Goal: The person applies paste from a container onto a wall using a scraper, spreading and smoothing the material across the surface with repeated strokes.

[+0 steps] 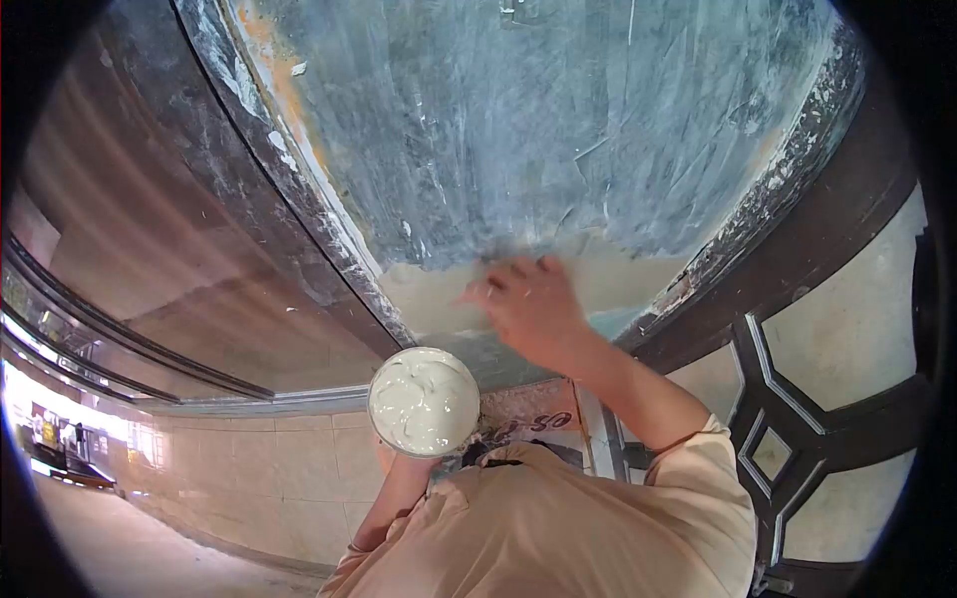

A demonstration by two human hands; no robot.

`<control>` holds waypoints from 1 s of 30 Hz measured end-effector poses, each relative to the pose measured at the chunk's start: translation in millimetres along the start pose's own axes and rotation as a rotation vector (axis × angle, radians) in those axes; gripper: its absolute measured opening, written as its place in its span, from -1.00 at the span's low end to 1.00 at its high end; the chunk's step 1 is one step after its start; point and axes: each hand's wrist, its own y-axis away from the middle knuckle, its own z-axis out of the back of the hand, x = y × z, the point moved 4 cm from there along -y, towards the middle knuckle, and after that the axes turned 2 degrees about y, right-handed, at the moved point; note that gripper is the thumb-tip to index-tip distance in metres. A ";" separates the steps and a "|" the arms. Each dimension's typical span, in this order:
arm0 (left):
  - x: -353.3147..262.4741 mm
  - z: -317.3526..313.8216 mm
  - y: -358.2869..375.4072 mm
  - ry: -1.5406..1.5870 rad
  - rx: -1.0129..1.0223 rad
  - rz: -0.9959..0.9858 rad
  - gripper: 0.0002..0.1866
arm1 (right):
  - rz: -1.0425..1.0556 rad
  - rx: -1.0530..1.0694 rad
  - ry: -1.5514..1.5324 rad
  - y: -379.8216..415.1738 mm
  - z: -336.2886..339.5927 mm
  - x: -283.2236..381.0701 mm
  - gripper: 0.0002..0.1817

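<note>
My left hand (391, 460) is under a round tub of creamy white paste (424, 404), holding it up near my chest; the tub hides most of its fingers. The paste is glossy and swirled on top. My right hand (533, 309) reaches up to the wall panel, its fingers curled and smeared by motion. Whatever tool may be in it does not show clearly. Around that hand runs a pale beige coated band (628, 284) across the panel. Above the band, the panel (518, 149) is streaky blue-grey with scrape marks.
A worn strip with flaking white paint (329, 234) edges the panel on the left, and a dark chipped frame (758, 214) on the right. A dark door with pale panes (797, 409) stands at right. Beige tiles (249, 458) and a sack with red lettering (538, 424) lie lower down.
</note>
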 end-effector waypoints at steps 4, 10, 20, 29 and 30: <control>-12.7 -9.8 -3.6 0.041 0.109 0.004 -0.42 | -0.003 0.008 0.095 13.9 -67.3 5.8 -0.77; -33.6 4.0 -6.9 0.007 0.019 0.002 -0.43 | -0.196 -0.228 -0.021 -26.6 35.6 12.3 -0.78; -74.2 45.8 -8.1 -0.306 0.220 -0.153 -0.47 | -0.181 -0.130 0.017 -36.1 -28.1 35.0 -0.68; -75.6 -6.4 8.6 -0.454 0.350 -0.193 -0.42 | -0.030 0.123 0.071 -30.9 -62.0 53.9 -0.71; -77.0 -6.6 7.6 -0.453 0.348 -0.198 -0.42 | -0.110 0.002 0.028 -38.8 -41.0 49.9 -0.74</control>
